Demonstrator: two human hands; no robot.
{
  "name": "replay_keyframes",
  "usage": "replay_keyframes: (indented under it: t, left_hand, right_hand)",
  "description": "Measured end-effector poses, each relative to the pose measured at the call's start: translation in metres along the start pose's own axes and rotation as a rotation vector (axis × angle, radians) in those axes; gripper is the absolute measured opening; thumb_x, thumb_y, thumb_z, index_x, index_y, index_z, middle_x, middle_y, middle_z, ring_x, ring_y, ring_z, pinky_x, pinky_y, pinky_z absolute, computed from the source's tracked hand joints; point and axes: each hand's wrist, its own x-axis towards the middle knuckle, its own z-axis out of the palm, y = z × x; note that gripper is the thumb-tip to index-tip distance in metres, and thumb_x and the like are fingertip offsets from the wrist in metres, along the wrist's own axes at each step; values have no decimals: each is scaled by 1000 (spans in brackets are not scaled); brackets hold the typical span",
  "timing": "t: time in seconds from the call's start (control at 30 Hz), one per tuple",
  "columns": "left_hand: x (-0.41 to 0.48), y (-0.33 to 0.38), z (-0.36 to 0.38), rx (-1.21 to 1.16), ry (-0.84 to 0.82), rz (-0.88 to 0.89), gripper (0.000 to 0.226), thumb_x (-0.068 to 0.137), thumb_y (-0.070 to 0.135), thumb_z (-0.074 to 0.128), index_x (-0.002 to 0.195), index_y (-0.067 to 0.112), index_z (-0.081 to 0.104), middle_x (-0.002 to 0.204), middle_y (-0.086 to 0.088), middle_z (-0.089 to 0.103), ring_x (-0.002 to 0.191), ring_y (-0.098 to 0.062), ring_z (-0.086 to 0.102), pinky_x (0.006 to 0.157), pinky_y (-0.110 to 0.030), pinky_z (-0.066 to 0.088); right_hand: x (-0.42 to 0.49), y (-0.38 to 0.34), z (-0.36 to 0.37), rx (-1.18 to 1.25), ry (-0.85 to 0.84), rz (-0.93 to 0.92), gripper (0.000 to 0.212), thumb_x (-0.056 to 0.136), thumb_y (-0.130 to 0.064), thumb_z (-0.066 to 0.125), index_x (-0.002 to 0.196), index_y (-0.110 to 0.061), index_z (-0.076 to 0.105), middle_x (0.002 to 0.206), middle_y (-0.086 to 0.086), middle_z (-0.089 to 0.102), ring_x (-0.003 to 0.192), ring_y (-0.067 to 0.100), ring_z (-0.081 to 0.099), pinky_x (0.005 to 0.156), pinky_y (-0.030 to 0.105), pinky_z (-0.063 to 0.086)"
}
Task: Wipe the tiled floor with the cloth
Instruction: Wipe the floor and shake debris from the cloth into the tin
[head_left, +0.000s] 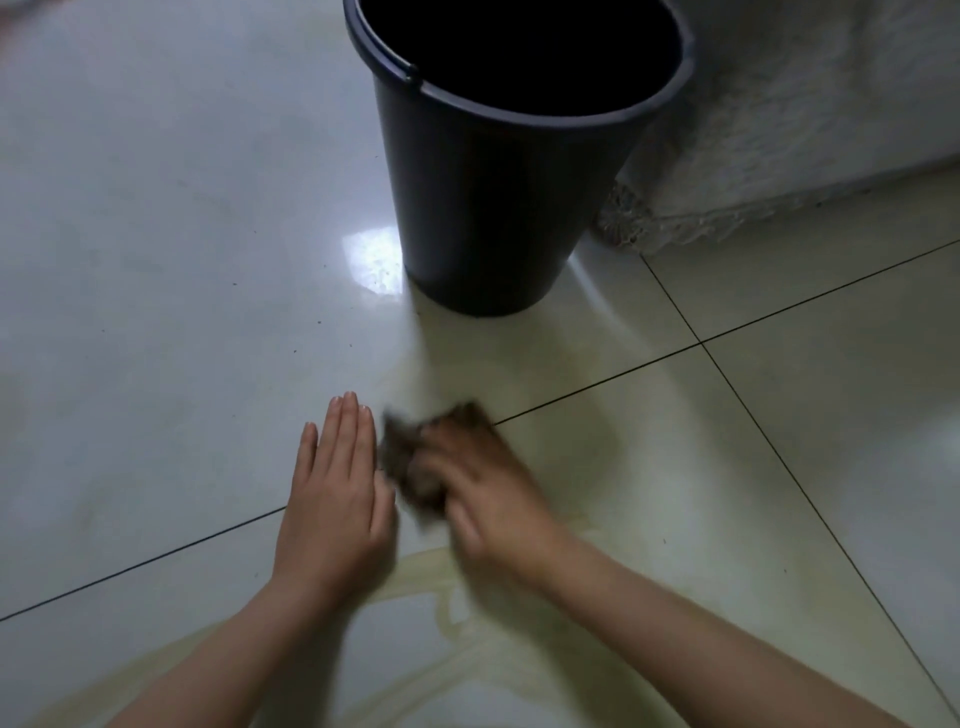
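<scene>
Both bare forearms reach in from the near edge and converge toward the middle of the tiled floor (156, 260). The left hand (337, 488) lies palm down on the tile, its fingers straight and held close together, the thumb tucked along its right side. Just to its right is the right hand (483, 493), badly blurred; it rests on top of a dark brown cloth (410, 467), and its fingers look bent over the cloth and gripping it, though the blur makes this uncertain. The cloth sits bunched on the floor between the two hands, almost touching the left hand's fingers, and lies beside a dark grout line (597, 387) that runs diagonally from near left to far right. A second grout line (779, 457) crosses it to the right of the hands. Pale yellowish wet streaks (415, 566) curl over the tile near the wrists and under the forearms. A black plastic bucket (498, 182) stands upright on the far side, well apart from the hands, with bare glossy tile between. To the left lies broad open floor; at the far right a white rough-textured fabric (805, 130) edges the floor behind the bucket.
</scene>
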Motion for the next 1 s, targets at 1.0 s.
replay_keyframes:
  t: [1.0]
  left_hand:
    - [-1, -3, 1, 12, -9, 1, 69, 87, 26, 14, 147, -6, 23, 158, -19, 15, 148, -28, 8, 120, -48, 11]
  right_hand:
    - [23, 10, -20, -171, 90, 47, 26, 89, -17, 60, 111, -5, 68, 119, 16, 64, 103, 32, 58, 89, 36, 43]
